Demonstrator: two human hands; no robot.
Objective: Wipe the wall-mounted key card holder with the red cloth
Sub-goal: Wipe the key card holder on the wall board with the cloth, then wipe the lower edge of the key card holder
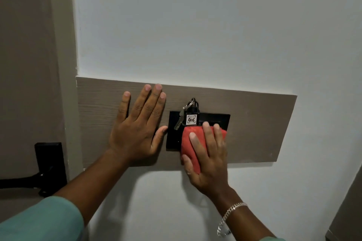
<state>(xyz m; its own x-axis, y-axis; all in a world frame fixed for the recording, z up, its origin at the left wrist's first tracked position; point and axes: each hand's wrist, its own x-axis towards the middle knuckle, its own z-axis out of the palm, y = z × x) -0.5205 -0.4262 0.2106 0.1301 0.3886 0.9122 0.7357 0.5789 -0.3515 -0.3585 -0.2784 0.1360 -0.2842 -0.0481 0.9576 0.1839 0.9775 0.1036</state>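
A black key card holder (174, 139) is fixed on a grey-brown wooden panel (254, 129) on the wall. A key fob marked 406 (191, 119), with a key and ring, stands in its top slot. My right hand (209, 158) presses a folded red cloth (189, 146) flat against the holder's lower right part, just below the fob. My left hand (137, 123) lies flat on the panel to the left of the holder, fingers spread, thumb touching the holder's left edge.
A black door handle and lock plate (51, 166) sit on the door at the lower left. White wall (195, 25) surrounds the panel. A grey surface edge (350, 201) shows at the lower right.
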